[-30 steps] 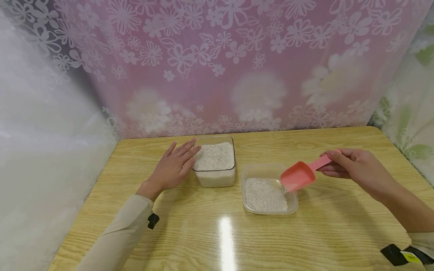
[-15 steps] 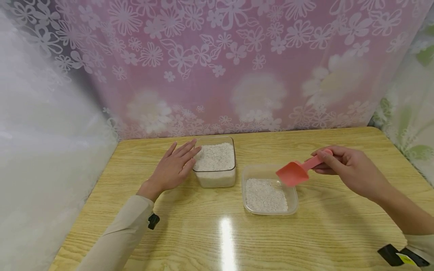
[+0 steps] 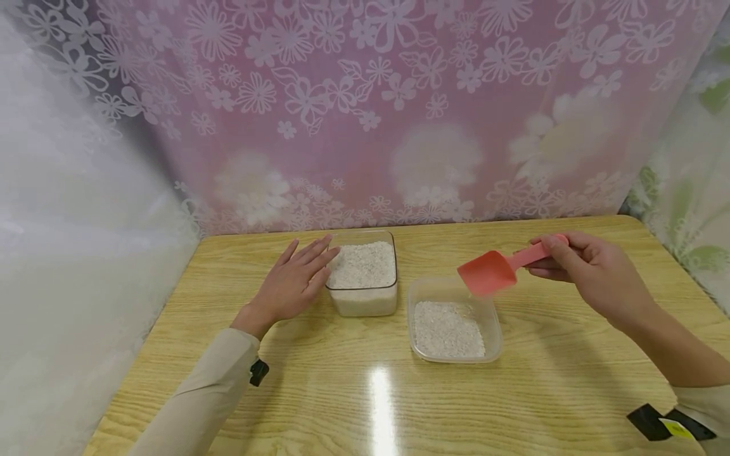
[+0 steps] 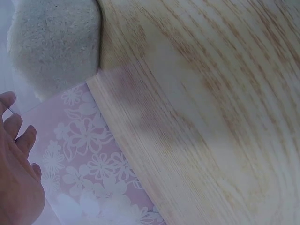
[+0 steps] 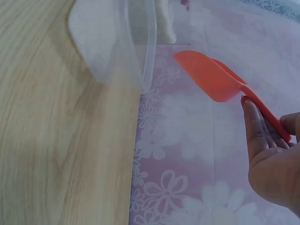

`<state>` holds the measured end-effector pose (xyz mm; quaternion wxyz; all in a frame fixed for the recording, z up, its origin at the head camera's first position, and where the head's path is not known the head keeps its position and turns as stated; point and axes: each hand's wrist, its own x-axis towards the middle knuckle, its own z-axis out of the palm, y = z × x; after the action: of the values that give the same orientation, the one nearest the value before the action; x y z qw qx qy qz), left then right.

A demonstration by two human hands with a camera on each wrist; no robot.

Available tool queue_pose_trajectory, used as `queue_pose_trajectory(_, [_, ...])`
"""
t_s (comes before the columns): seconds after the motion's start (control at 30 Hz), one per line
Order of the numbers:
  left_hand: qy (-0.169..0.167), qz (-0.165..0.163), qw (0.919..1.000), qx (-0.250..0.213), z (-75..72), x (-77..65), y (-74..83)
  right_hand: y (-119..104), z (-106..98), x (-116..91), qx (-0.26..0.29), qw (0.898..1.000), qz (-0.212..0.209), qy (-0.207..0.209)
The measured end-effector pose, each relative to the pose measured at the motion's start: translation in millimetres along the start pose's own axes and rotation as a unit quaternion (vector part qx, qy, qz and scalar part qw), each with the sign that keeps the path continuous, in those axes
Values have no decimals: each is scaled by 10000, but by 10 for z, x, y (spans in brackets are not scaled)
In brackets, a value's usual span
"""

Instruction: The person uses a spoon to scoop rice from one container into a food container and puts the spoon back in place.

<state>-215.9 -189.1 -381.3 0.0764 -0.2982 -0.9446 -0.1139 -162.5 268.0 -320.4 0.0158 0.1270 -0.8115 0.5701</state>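
My right hand (image 3: pixel 593 272) pinches the handle of a pink-red scoop (image 3: pixel 489 273) between thumb and fingers. The scoop's bowl hangs over the back right part of a low translucent plastic container (image 3: pixel 493 342), which holds a layer of rice (image 3: pixel 447 329). In the right wrist view the scoop (image 5: pixel 211 77) appears tilted, above the container's rim. With fingers spread fairly straight, my left hand (image 3: pixel 293 278) rests at the left rim of a taller clear container (image 3: pixel 367 303), filled much higher with rice (image 3: pixel 362 265). The left wrist view shows that rice (image 4: pixel 58 42) through the wall.
Both containers stand on a wood-grain table (image 3: pixel 319 392), side by side with a small gap. A pink floral curtain (image 3: pixel 342 126) hangs right behind the table's back edge. Pale sheets (image 3: pixel 74 253) close off the left and right sides.
My right hand has lifted the scoop up and to the left, away from the container's right rim, and grains no longer fall from it. The left hand has stayed in place.
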Motion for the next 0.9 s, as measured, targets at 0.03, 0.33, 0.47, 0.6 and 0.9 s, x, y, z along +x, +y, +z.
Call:
queue_pose_trajectory(0.03, [4, -3, 10000, -12, 0, -3, -1, -18, 12, 23, 175, 9998, 35, 81])
queue_pose_trajectory(0.33, [25, 13, 10000, -54, -1, -12, -1, -153, 178, 300, 2842, 9586, 162, -66])
queue_pose_trajectory(0.47, [22, 38, 10000, -39, -3, 2, 4, -205, 287, 428, 3555, 9335, 438, -178])
queue_pose_trajectory(0.6, [7, 59, 10000, -17, 3, 13, 0, -247, 445, 539, 3806, 9220, 636, -311])
queue_pose_trajectory(0.9, [6, 51, 10000, 35, -1, 1, -13, -247, 885, 752, 3283, 9393, 834, -546])
